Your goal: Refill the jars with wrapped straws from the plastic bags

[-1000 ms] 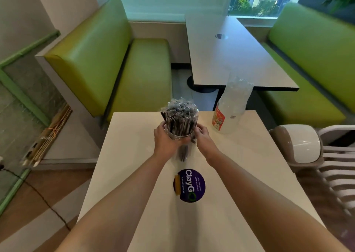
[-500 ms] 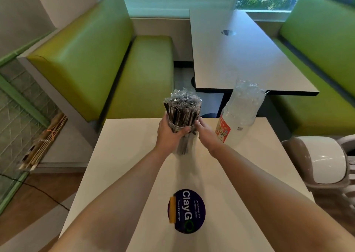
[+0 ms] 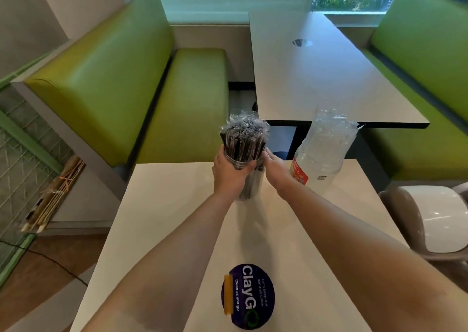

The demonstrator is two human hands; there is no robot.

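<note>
Clear jar (image 3: 249, 187) of wrapped straws (image 3: 244, 139) is half hidden: left hand (image 3: 228, 174) grips it, right hand (image 3: 277, 171) touches, grip unclear.

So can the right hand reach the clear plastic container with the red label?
Probably yes: the right hand is close beside that clear plastic container, with only bare white table between them.

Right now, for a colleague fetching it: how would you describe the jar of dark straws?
On the near white table, past the round purple sticker, is a clear jar between the left hand and right hand. It is packed with dark wrapped straws sticking out of the top, unlike the clear container with a red label to its right, whose contents look colourless.
</note>
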